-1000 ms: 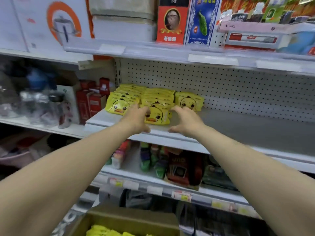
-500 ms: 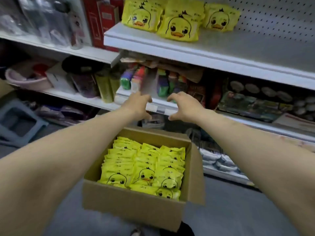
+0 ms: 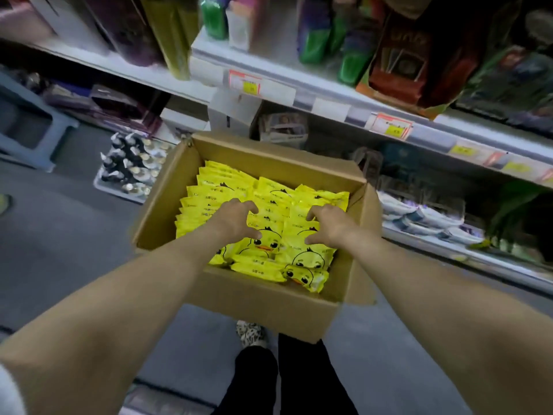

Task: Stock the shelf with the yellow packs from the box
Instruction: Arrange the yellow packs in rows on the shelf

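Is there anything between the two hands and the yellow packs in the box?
Nothing visible. The box is open at the top, and the left hand and the right hand are directly over the yellow packs, fingers spread.

Green bottles point(image 3: 311, 40), price tags point(image 3: 250, 85), grey stool point(image 3: 27, 127) at L, tray point(image 3: 119, 190) w/ sm. bottles point(image 3: 128, 163)

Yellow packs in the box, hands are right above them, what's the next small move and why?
Probably lower both and close them around the yellow packs between them: the left hand and right hand hover spread over the box, gripping nothing yet.
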Available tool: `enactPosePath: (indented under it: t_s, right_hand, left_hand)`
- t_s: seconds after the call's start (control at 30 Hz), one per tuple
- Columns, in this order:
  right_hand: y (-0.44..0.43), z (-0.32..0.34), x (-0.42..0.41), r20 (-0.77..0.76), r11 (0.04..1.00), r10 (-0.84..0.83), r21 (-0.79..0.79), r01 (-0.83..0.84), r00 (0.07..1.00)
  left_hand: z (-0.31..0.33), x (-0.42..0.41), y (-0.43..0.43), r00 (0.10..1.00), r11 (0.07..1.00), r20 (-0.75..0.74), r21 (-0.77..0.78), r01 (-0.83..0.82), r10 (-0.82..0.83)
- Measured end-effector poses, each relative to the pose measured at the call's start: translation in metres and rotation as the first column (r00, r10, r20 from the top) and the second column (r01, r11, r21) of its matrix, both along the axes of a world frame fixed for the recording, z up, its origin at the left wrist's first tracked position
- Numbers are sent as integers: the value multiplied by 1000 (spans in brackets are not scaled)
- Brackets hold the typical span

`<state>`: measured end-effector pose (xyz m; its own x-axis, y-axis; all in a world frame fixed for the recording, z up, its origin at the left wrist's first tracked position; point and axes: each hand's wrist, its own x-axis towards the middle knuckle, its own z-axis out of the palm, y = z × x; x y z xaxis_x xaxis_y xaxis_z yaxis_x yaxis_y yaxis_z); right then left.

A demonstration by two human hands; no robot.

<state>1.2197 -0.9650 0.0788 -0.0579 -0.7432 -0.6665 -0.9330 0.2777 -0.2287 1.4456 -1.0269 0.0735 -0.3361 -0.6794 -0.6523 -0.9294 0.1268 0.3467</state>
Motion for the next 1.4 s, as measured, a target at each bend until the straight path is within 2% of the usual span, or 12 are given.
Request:
enactPosePath:
  t_s: [0.3, 0.5, 0.67, 0.83, 0.93, 1.0, 1.07, 1.13, 1.27, 1.4]
  right_hand:
    - [3, -73, -5, 36, 994, -24, 109, 20, 999]
    - [9, -92, -6, -35, 988, 113, 113, -108, 993]
    - [10, -103, -2, -154, 976, 207, 97, -193, 966]
    - [-3, -104, -8, -115, 970, 215, 141, -198, 970]
    - [-6, -94, -14, -3, 979, 131, 158, -129, 991]
    - [-4, -84, -20, 107, 987, 12, 159, -29, 994]
    - [-2, -71, -24, 245, 979, -146, 174, 104, 958]
    - [0, -54, -26, 362, 950, -291, 217, 224, 885]
    - [12, -16, -23, 399, 922, -383, 228, 315, 833]
    - [25, 22, -14, 416, 884, -467, 230, 407, 780]
  left_hand:
    - [-80, -15, 4, 1000, 999, 11, -29, -18, 18]
    - [-99, -28, -2, 997, 993, 72, -116, 36, -28]
    - [-106, -34, -6, 976, 977, 168, -136, 164, -140]
    - [-109, -45, -6, 922, 957, 297, -73, 281, -248]
    - [-105, -47, -8, 896, 960, 360, -5, 279, -258]
    - [-99, -45, -9, 906, 970, 351, 37, 241, -238]
    - [-87, -41, -12, 940, 988, 304, 72, 139, -154]
    - [-70, -35, -19, 961, 994, 268, 96, 50, -74]
    - [-25, -18, -32, 987, 988, 138, 120, -99, 82]
    - [13, -2, -34, 963, 950, -28, 175, -260, 268]
